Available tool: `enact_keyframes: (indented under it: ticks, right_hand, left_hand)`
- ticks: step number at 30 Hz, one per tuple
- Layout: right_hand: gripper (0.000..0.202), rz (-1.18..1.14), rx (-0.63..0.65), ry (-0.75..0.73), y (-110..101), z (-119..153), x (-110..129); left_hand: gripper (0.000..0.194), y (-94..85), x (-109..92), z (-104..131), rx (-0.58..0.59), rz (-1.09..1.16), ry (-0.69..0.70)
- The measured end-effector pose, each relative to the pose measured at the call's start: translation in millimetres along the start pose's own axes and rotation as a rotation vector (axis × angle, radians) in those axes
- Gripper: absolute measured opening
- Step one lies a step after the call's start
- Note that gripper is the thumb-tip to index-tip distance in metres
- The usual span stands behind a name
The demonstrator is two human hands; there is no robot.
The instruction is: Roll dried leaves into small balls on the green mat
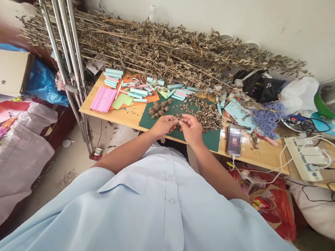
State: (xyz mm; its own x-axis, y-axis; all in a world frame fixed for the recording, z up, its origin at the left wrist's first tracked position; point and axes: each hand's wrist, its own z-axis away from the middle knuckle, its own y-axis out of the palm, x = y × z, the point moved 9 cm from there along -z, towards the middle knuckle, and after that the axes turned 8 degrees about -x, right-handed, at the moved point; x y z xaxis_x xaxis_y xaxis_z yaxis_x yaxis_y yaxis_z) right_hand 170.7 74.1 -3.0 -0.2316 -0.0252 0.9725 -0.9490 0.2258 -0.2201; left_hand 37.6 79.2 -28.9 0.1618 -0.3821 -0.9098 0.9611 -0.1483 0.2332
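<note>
My left hand [163, 125] and my right hand [191, 129] meet over the near edge of a dark green cutting mat [214, 142]. Together they pinch a small clump of dried leaves [178, 120] between the fingertips. Just beyond the hands lie several small brown leaf balls [159, 109] and a loose heap of crumbled dried leaves [206, 114] on the mat. The mat rests on a light wooden table [262, 154].
A big pile of dried leafy stalks [152, 49] lies along the wall. Rolled teal paper tubes [137, 91], pink paper sheets [103, 99], a phone [234, 140], blue cord [269, 118] and a power strip [303, 158] crowd the table. Metal crutches [64, 42] lean at the left.
</note>
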Motion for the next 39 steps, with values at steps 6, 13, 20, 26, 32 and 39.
enact_keyframes:
  ticks: [6, 13, 20, 26, 32, 39]
  right_hand:
    - [0.039, 0.012, 0.043, -0.006, 3, 0, 1]
    - [0.037, 0.088, -0.003, 0.014, -9, -6, -2]
    - [0.029, 0.195, -0.052, 0.004, -14, -11, -6]
    - [0.031, 0.140, 0.003, -0.036, -6, 1, 12]
    - [0.037, 0.096, 0.012, -0.039, -1, 3, 10]
    - [0.041, 0.054, 0.005, 0.027, -2, -4, -3]
  left_hand:
    - [0.026, 0.8, 1, 0, -0.001, 0.011, -0.006]
    - [0.027, 0.4, 4, -3, -0.004, 0.017, -0.030]
    - [0.029, 0.2, 4, -4, -0.015, 0.015, -0.025]
    - [0.029, 0.6, 1, 0, -0.009, 0.036, -0.023]
    - [0.028, 3.9, 2, 1, 0.010, 0.034, -0.029]
    - [0.024, -1.0, -8, 0, -0.041, -0.233, 0.172]
